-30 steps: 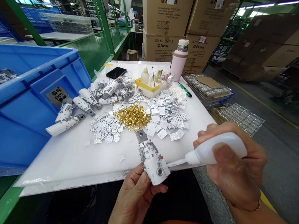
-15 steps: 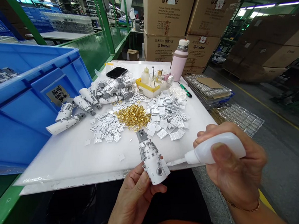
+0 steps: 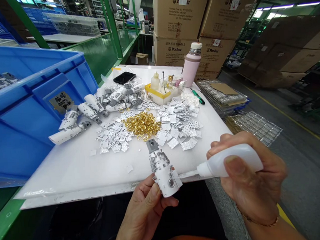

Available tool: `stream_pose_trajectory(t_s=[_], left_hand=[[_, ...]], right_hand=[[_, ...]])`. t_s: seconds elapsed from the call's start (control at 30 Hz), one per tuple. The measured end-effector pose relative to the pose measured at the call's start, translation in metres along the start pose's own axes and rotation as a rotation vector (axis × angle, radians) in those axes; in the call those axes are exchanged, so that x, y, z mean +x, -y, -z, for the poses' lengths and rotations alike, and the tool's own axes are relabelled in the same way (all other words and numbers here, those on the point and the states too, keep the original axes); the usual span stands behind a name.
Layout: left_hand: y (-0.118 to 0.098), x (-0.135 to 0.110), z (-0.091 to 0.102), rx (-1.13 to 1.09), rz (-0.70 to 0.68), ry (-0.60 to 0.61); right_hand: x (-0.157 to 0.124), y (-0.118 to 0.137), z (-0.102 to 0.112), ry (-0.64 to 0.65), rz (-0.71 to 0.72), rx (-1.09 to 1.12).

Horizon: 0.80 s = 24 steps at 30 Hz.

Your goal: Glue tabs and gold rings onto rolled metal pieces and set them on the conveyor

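My left hand [image 3: 148, 203] grips a white and grey cylindrical model part [image 3: 163, 173] over the table's front edge, its grey block end pointing away from me. Wrapped round a translucent white squeeze bottle [image 3: 234, 161], my right hand [image 3: 254, 179] holds it tipped sideways. The bottle's thin nozzle reaches the right side of the model part, by a small flat piece there; whether any liquid comes out I cannot see. Just beyond lie a heap of gold rings [image 3: 142, 123] and small white plates [image 3: 185, 127] with holes, with more plates [image 3: 115, 135] to the left.
Several similar model parts [image 3: 94, 103] are piled beside a blue crate [image 3: 41, 104] at left. Farther back are a phone [image 3: 124, 77], a yellow-edged tray [image 3: 158, 96] with small bottles, a pink flask [image 3: 191, 66] and a green pen-like tool [image 3: 198, 95]. Cardboard boxes [image 3: 176, 22] stand behind.
Almost nothing differs. Both hands keep their grips, and the nozzle stays against the same side of the model part, with the bottle shifted very slightly.
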State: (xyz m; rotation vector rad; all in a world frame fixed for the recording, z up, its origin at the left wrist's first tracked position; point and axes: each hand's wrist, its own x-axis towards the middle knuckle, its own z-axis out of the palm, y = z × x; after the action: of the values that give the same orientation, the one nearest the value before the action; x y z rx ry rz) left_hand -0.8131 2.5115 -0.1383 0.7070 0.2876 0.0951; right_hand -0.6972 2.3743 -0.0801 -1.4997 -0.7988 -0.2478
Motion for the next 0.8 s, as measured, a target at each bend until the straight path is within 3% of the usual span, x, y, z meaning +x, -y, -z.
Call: stream_pose_trajectory(t_s=[0.33, 0.57, 0.8], left_hand=[[0.0013, 0.0006, 0.0004, -0.016, -0.003, -0.005], [0.0011, -0.0002, -0.0002, -0.023, 0.008, -0.041], [0.0002, 0.0009, -0.0005, -0.022, 0.013, -0.025]], right_hand=[[-0.0006, 0.0016, 0.0001, -0.004, 0.013, -0.007], [-0.0018, 0.0041, 0.0017, -0.053, -0.012, 0.125], [-0.0053, 0.0031, 0.0070, 0.056, -0.040, 0.099]])
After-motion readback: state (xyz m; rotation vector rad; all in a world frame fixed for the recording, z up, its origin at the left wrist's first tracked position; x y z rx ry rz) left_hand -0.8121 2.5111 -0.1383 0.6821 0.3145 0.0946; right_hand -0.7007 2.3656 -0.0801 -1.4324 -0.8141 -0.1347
